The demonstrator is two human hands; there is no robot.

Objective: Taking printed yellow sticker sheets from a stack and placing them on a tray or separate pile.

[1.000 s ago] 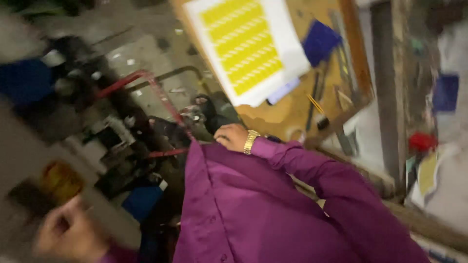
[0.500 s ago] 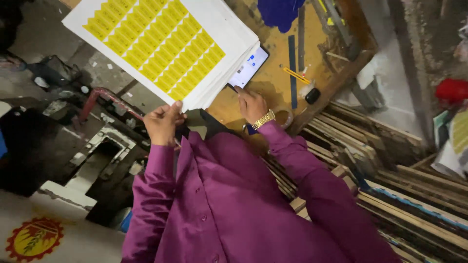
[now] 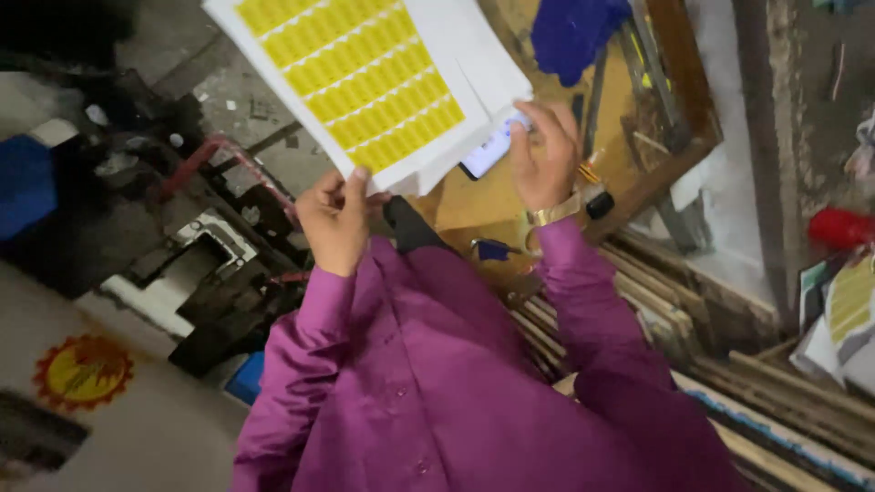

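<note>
A stack of white sheets (image 3: pixel 365 82), the top one printed with rows of yellow labels, lies on a wooden table (image 3: pixel 661 155) and overhangs its near edge. My left hand (image 3: pixel 335 219) pinches the stack's near corner from below. My right hand (image 3: pixel 545 155), with a gold bracelet at the wrist, has its fingers closed on a phone (image 3: pixel 488 150) with a lit screen. The phone pokes out from under the sheets. Both sleeves are purple.
A blue cloth (image 3: pixel 574 32), a metal ruler (image 3: pixel 594 91) and a small black object (image 3: pixel 599 205) lie on the table. A dark machine with a red bar (image 3: pixel 214 255) stands to the left. Stacked boards (image 3: pixel 729 364) and a red object (image 3: pixel 838 228) are on the right.
My left hand has risen from low at the left to the corner of the sheets. My right hand has moved up onto the phone. The view has swung towards the table.
</note>
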